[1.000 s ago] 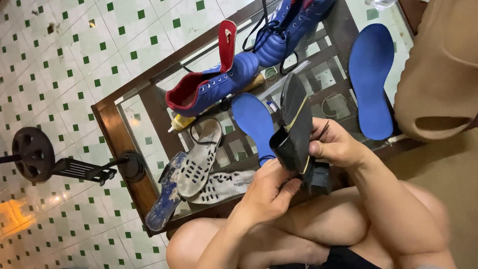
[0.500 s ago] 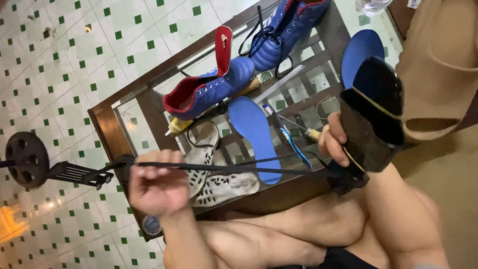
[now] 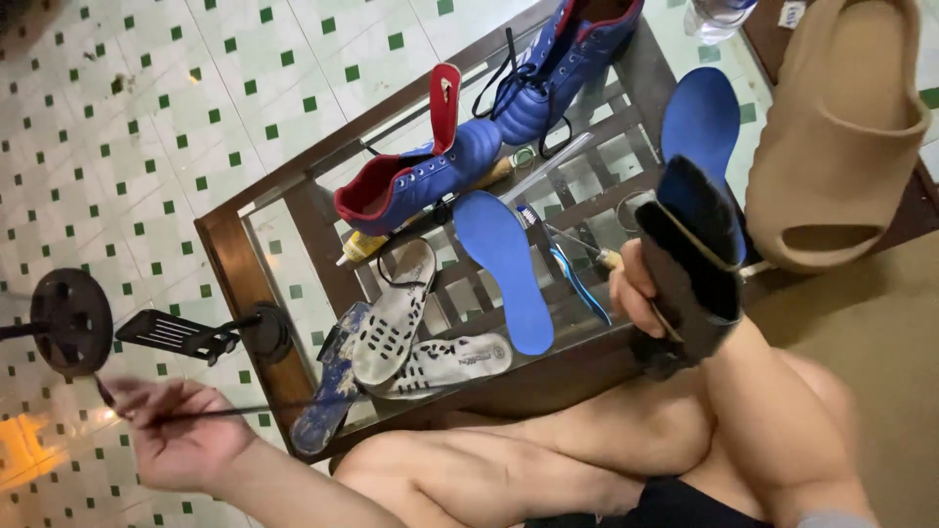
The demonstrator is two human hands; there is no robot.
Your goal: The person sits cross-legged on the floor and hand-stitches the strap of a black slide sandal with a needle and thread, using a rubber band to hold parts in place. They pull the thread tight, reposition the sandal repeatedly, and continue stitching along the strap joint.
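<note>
Right hand (image 3: 636,293), right of centre in the frame, is wrapped around a dark black shoe piece with a pale stitched edge (image 3: 696,256), fingers curled on its near side and holding it up over the table edge. Left hand (image 3: 174,442), way down at the lower left, is pinching a long dark thread (image 3: 293,407) between thumb and fingers, and that thread runs taut across the bottom of the frame toward the shoe piece. I can't make out exactly where it enters the shoe.

Middle of the frame is a wooden-framed glass-top table (image 3: 256,293) with a blue boot with a red lining (image 3: 421,176), a loose blue insole (image 3: 504,269), and a couple of white perforated insoles (image 3: 396,323) on it. A big tan foam slide (image 3: 841,127) sits at the upper right.

What I'd worry about: the thread is stretched pretty hard, so a sharp tug could snap it or tear through the stitch hole. It also passes low over the table's near edge, so it could snag on the white insoles there and drag them off. And with only one hand on the shoe piece, a strong pull might twist it out of that grip.
</note>
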